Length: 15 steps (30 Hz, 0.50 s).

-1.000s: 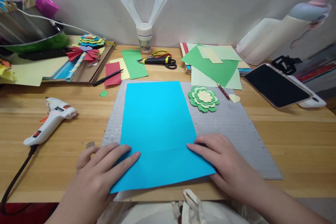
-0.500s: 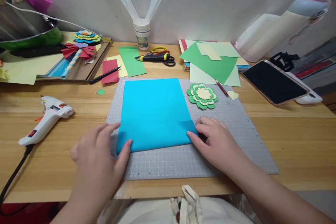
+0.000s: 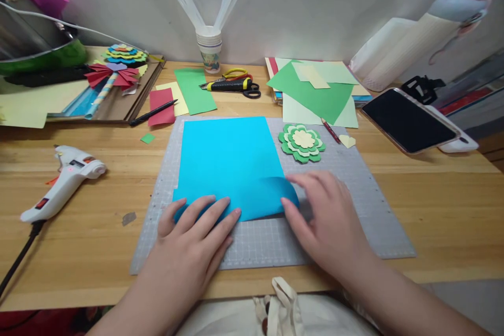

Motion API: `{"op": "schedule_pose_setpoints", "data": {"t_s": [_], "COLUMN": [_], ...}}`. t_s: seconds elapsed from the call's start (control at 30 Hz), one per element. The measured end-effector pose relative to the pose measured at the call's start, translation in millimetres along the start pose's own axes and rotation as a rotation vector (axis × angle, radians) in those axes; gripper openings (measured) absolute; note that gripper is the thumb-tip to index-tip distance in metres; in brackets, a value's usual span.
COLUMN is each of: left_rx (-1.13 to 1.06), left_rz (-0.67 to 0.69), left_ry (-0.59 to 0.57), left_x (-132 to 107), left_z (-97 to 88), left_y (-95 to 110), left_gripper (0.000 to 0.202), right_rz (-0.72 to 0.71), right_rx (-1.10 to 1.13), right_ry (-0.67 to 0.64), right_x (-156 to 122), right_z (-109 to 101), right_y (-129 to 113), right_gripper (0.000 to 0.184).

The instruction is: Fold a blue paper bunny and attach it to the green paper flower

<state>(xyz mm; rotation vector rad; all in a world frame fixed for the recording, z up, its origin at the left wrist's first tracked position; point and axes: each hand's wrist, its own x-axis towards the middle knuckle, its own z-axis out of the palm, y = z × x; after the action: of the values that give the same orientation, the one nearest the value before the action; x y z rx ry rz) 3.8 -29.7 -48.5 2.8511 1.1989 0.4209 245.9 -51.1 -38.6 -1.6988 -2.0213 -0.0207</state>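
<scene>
A blue sheet of paper lies on the grey cutting mat, its near edge folded over toward the far side. My left hand rests flat on the near left part of the fold, fingers spread. At the right end, my right hand holds the folded corner between thumb and fingers; that corner curls up off the mat. Just beyond my right hand sits a layered green and cream paper flower.
A white glue gun lies at left. Behind the mat are scissors, a black pen and a paper cup with clear sticks. Paper sheets, a pencil and a phone are at right.
My left hand has moved right from the paper's left edge and now lies flat on the fold. The right-hand corner of the fold has lifted into a curl.
</scene>
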Motion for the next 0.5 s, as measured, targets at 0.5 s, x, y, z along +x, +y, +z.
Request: {"op": "schedule_pose_setpoints", "data": {"t_s": [0.5], "left_rx": [0.003], "left_rz": [0.036], "left_ry": [-0.028], "left_x": [3], "left_z": [-0.1], "left_y": [-1], "left_gripper": [0.038], "right_rz": [-0.243], "right_rx": [0.004], "right_ry": [-0.231], "right_x": [-27], "right_z": [16], "right_y": [-43], "right_gripper": [0.039]}}
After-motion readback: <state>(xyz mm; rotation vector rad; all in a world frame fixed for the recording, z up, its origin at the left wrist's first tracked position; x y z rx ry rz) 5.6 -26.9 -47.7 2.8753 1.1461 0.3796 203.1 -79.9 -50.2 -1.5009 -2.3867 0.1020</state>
